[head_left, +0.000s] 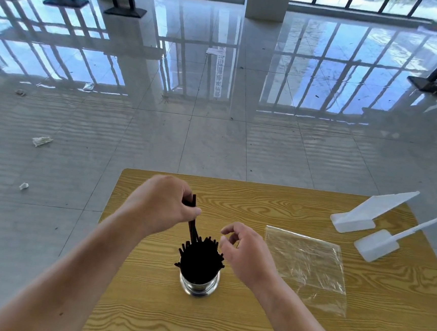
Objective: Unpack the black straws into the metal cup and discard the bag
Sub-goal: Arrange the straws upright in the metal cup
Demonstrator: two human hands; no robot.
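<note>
One metal cup [198,285], wood-grain table [261,203], tiled floor [214,144]

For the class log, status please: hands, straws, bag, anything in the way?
Left hand pinches few black straws above metal cup. Right hand empty, beside it. Bag flat on table, undiscarded. Nothing blocking.

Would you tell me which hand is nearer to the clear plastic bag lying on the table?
Right. The right hand hovers just left of the bag, beside the cup; the left hand holds straws past the cup, farther off.
</note>
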